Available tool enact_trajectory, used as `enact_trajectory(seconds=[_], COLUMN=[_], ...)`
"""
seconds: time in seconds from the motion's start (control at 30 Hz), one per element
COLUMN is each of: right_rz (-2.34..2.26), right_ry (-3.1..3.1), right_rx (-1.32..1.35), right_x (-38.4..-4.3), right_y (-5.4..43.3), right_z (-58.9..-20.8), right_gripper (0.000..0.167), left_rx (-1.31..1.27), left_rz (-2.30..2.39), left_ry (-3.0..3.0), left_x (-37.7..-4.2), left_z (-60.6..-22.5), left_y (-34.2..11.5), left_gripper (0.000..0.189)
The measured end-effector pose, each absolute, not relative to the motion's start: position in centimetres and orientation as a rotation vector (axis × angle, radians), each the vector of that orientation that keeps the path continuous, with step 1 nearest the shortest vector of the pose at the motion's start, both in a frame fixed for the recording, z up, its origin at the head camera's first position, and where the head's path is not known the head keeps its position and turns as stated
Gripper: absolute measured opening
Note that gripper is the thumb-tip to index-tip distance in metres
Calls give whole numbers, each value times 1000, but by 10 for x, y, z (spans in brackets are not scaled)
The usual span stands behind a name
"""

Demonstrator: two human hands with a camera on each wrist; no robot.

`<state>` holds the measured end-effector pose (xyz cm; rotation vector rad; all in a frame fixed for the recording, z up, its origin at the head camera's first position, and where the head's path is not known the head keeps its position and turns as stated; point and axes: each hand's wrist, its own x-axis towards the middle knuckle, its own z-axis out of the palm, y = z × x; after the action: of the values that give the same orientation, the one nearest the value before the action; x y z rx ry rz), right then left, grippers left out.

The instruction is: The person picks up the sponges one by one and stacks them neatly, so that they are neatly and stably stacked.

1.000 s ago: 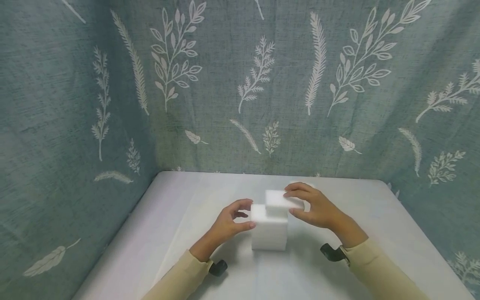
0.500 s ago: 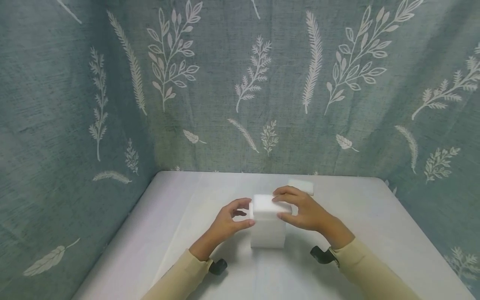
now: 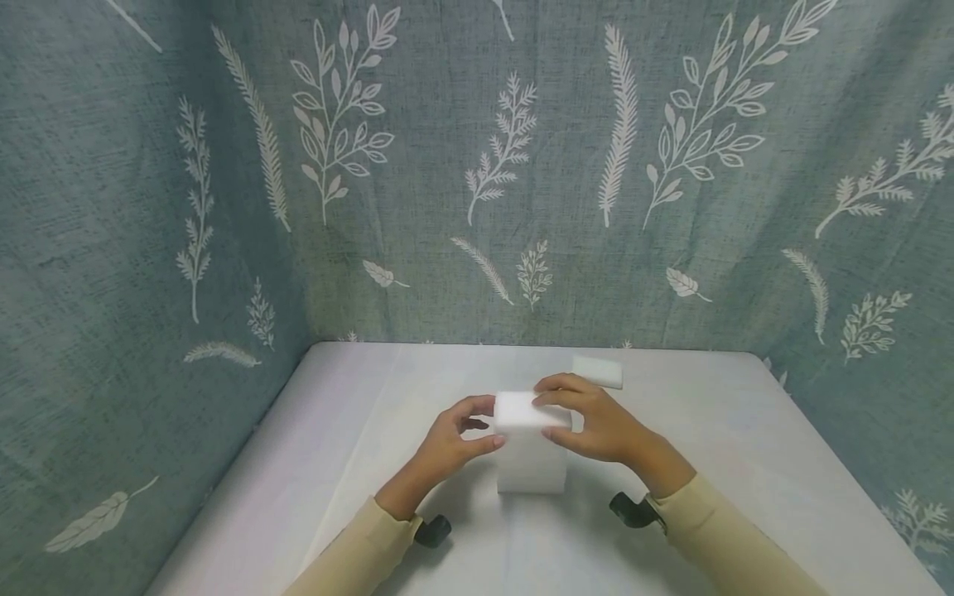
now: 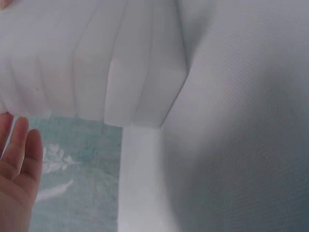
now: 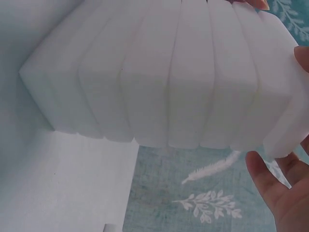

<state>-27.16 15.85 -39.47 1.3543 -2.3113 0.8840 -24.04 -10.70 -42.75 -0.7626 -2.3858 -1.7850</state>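
A stack of white foam sponge blocks (image 3: 532, 468) stands upright on the table, its several layers showing as seams in the left wrist view (image 4: 91, 63) and right wrist view. My left hand (image 3: 452, 436) holds the stack's upper left side, thumb at the near face and index finger at the far one. On top lies the uppermost sponge block (image 3: 516, 406), almost in line with those below. My right hand (image 3: 602, 424) grips this block from the right between thumb and fingers. Its end sticks out slightly past the layer beneath in the right wrist view.
One more white sponge block (image 3: 599, 372) lies flat behind the stack, to its right, partly covered by the right hand. The white table (image 3: 373, 397) ends at a green-blue curtain (image 3: 447, 165) with leaf prints, at the back and sides.
The right hand has brought the top block left and down onto the stack, lining it up. The loose block behind has come into view. The left hand has barely moved.
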Motion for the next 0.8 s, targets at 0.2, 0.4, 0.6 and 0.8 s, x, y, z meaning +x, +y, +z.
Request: enact_trajectory(seconds=[0.2, 0.4, 0.6, 0.8], right_rz=[885, 869, 856, 860], right_ry=[-2334, -2350, -2332, -2313], right_rx=[1340, 1334, 1351, 1372], right_x=[-270, -271, -271, -272], right_y=[157, 157, 157, 158], right_z=[-395, -395, -397, -398], right_gripper=[33, 33, 33, 33], left_rx=[-756, -728, -715, -750], left_rz=[-1770, -1769, -1758, -1758], left_ry=[-2399, -2406, -2418, -2415], left_x=[-240, -239, -239, -240], left_z=[-428, -426, -425, -425], left_y=[-107, -106, -105, -105], left_gripper=[54, 54, 53, 53])
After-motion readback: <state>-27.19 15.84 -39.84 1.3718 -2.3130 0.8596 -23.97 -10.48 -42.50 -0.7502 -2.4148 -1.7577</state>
